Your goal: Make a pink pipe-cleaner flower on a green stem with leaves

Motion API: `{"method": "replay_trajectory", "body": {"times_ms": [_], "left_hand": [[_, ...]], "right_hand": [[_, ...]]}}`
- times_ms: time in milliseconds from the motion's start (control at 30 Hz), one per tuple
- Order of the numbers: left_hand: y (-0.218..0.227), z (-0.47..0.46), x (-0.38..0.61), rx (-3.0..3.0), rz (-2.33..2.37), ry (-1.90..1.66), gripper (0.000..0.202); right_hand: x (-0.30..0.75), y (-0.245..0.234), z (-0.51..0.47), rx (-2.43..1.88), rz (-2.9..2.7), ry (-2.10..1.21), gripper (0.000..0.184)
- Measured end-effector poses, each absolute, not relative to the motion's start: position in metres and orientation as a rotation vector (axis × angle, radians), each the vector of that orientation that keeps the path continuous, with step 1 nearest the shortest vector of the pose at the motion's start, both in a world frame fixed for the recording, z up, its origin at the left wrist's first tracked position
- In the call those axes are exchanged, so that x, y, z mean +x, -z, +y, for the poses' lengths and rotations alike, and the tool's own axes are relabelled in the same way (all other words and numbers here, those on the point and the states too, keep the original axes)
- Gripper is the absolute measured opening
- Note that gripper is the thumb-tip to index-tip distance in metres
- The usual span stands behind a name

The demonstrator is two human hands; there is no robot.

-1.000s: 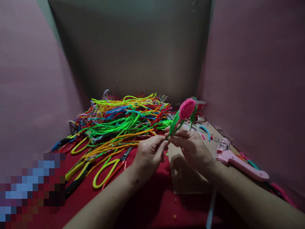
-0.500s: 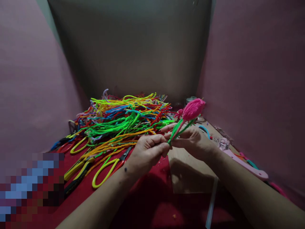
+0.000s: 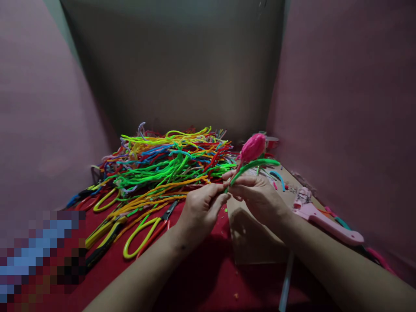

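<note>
Both my hands hold a pipe-cleaner flower above the red table. Its fuzzy pink bud [image 3: 252, 147] tops a green stem [image 3: 251, 166] that bends out to the right. My left hand [image 3: 201, 211] pinches the lower end of the stem with thumb and fingers closed. Touching it on the right, my right hand [image 3: 258, 196] has its fingers closed round the stem just below the bud.
A big heap of coloured pipe cleaners [image 3: 165, 162] lies behind my hands. Yellow-handled scissors [image 3: 147, 229] lie to the left. A brown cardboard sheet [image 3: 251, 242] is under my right wrist, a pink glue gun [image 3: 320, 219] at the right. Walls close in on three sides.
The flower has swung back left and lower, and a green stem piece now sticks out to the right. Both hands have kept their grip.
</note>
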State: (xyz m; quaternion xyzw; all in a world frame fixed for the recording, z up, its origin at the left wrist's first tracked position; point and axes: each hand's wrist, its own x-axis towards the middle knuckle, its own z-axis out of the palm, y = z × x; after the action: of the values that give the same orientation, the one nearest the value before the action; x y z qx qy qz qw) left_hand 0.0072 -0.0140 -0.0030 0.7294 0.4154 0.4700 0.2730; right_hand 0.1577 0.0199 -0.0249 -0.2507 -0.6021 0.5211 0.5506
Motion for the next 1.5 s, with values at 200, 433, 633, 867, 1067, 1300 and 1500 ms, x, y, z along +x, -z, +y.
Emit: {"method": "replay_trajectory", "body": {"times_ms": [200, 433, 633, 867, 1067, 1300, 1500], "left_hand": [[0.002, -0.012, 0.003, 1.689, 1.056, -1.147, 0.024], [-0.003, -0.012, -0.006, 1.409, 0.774, -0.855, 0.02], [-0.001, -0.007, -0.011, 1.329, 0.694, -0.68, 0.021], [-0.001, -0.009, 0.0, 1.629, 1.055, -0.998, 0.015], [0.008, -0.009, 0.005, 1.998, 1.21, -1.266, 0.016], [0.003, -0.005, -0.008, 1.468, 0.832, -0.819, 0.025], [0.004, -0.005, -0.003, 1.585, 0.883, -0.833, 0.025]], "right_hand": [[0.161, 0.02, 0.018, -0.552, -1.544, -1.229, 0.014], [0.173, 0.006, 0.019, -0.392, -1.782, -1.28, 0.018], [0.168, 0.01, 0.018, -0.381, -1.681, -1.381, 0.011], [0.162, 0.021, 0.02, -0.532, -1.415, -1.3, 0.003], [0.156, 0.027, 0.021, -0.631, -1.342, -1.249, 0.002], [0.162, 0.015, 0.021, -0.415, -1.452, -1.599, 0.015], [0.162, 0.019, 0.021, -0.438, -1.393, -1.461, 0.009]]}}
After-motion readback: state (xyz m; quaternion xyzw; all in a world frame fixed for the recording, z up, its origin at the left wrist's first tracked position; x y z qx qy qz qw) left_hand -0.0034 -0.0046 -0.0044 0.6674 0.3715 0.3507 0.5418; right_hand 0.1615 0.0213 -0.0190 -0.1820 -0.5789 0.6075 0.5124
